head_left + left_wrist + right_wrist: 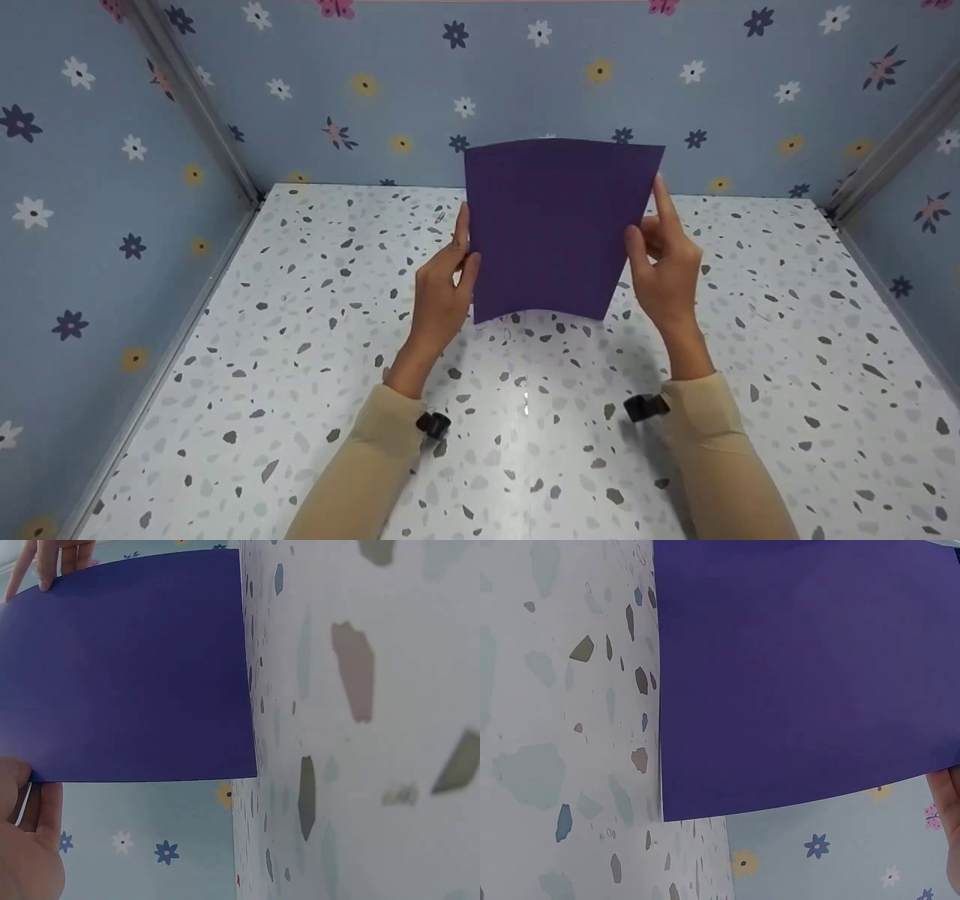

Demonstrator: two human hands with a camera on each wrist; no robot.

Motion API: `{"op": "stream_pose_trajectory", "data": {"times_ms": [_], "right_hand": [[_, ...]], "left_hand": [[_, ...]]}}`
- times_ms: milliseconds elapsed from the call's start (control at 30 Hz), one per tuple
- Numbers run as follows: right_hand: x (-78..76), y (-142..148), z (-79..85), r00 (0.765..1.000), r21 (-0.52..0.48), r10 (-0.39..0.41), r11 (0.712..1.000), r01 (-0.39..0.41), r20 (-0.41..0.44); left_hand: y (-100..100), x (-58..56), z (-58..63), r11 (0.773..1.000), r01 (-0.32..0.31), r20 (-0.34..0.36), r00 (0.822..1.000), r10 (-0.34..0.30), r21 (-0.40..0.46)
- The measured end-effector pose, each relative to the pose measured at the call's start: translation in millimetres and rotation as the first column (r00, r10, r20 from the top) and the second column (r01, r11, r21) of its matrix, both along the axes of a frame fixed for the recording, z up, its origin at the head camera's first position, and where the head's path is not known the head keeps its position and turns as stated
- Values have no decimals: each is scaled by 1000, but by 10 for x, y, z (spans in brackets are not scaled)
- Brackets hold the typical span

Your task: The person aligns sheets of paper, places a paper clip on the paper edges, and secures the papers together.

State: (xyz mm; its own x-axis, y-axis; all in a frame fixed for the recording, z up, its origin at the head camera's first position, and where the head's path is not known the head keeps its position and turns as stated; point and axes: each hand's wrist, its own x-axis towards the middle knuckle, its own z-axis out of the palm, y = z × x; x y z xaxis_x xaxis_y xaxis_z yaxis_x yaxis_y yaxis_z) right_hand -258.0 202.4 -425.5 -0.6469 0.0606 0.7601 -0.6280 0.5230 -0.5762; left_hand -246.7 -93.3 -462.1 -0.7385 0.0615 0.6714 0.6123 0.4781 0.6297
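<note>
A sheet of purple paper point(555, 225) is held upright and slightly bowed over the table, in the middle of the head view. My left hand point(442, 289) pinches its left edge between thumb and fingers. On the opposite edge my right hand point(667, 266) grips the sheet, thumb in front and index finger stretched up along the side. The left wrist view shows the same purple paper point(135, 675) with its lower edge close to the tabletop; whether it touches cannot be told. In the right wrist view the paper point(802, 675) fills much of the picture.
The white table point(300, 420) has a speckled stone pattern. Blue flowered panels stand behind it point(405, 75) and along the left point(82, 277) and right sides. A small clip-like thing point(440, 217) lies behind my left hand. Dark wrist straps point(645, 407) sit on both sleeves.
</note>
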Motion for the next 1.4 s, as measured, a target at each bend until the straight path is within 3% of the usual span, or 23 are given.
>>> {"op": "stream_pose_trajectory", "data": {"times_ms": [333, 1100, 1400], "right_hand": [[4, 5, 1, 1000, 5, -8, 1000, 8, 10], [-75, 29, -97, 1000, 34, 5, 999, -5, -19], [-89, 41, -129, 1000, 35, -3, 999, 3, -5]], "left_hand": [[-5, 4, 3, 1000, 11, 8, 1000, -11, 4], [-1, 6, -29, 999, -41, 76, 996, 41, -11], [0, -11, -31, 999, -34, 94, 995, 36, -23]]}}
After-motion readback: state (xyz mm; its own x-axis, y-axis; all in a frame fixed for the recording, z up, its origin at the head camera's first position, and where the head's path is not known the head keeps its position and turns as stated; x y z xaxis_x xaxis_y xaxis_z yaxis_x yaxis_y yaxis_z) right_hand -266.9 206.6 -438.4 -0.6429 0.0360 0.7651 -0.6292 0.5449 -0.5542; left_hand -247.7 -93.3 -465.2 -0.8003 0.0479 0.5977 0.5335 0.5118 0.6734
